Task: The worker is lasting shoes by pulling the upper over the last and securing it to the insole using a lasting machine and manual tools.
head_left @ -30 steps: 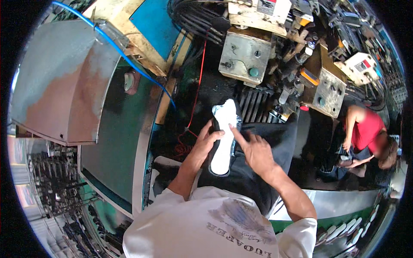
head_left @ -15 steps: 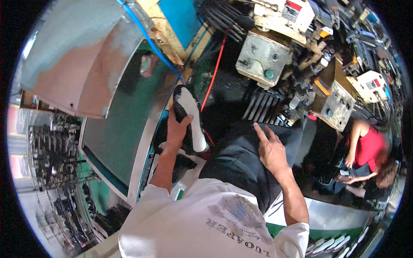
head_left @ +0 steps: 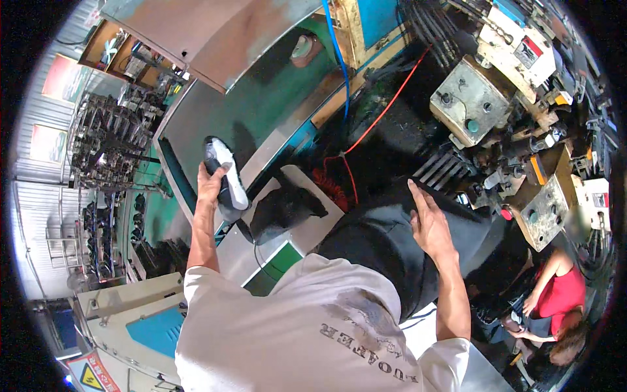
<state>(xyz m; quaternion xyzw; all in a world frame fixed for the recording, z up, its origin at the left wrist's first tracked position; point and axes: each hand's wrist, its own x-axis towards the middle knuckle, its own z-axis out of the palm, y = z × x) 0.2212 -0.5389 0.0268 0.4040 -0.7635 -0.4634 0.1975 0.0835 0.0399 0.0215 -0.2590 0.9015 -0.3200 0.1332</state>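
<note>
- Left hand (head_left: 209, 184): grip engaged on a black shoe upper with a white underside (head_left: 226, 175); thumb laid against the white face, fingers passing behind the dark side.
- Shoe upper: held tilted, white underside turned toward the camera, over the near edge of the green conveyor (head_left: 274, 101). Whether it touches the conveyor cannot be determined.
- Right hand (head_left: 431, 225): grip released, nothing in it, fingers extended; positioned well to the right of the conveyor, above the wearer's black trousers (head_left: 372, 245). Contact with the cloth cannot be confirmed.
- Pale grey surface (head_left: 302, 176): just beside the conveyor, on the wearer's side; a crumpled-looking black item (head_left: 284, 212) lies on it.
- Pinkish, shoe-shaped piece (head_left: 303, 51): resting on the conveyor, toward its far end.
- Metal hood (head_left: 228, 36): above the conveyor, grey paint with a brownish area.
- Blue hose (head_left: 337, 52): hanging at the conveyor's right side.
- Red cable (head_left: 392, 101): right of the conveyor, beyond the hose.
- Metal control box (head_left: 467, 98): farther right of the conveyor, fitted with a green button.
- Co-worker in a red top (head_left: 565, 300): well apart from the conveyor, far to its right, bent forward; the item at that person's hands is too small to identify.
- Dark storage racks (head_left: 108, 147): left of the conveyor, loaded; contents indistinct.
</note>
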